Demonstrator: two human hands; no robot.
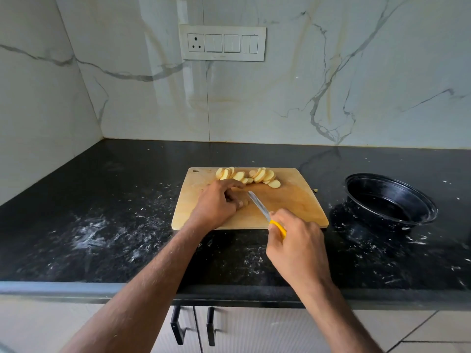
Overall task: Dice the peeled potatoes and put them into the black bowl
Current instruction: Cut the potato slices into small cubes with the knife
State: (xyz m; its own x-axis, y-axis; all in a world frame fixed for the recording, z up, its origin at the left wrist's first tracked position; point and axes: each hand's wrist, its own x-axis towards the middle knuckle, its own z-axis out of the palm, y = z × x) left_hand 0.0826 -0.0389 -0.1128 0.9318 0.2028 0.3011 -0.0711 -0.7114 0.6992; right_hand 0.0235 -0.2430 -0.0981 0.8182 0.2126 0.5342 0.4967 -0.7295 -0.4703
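Counter point(102, 200): 1 board point(293, 200), 1 bowl point(390, 200), 1 knife point(260, 206)

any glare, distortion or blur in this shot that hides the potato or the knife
Head view: wide-angle bend curves the counter edge; soft sheen on the marble wall; the knife blade is slightly smeared; potato slices read clearly; whatever the left hand pins down is hidden under its fingers; black bowl interior is too dark to read.

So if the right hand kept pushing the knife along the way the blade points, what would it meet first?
Probably the left hand: the knife in the right hand points up-left, its tip beside the curled fingertips. Beyond lie the potato slices. Depth is uncertain.
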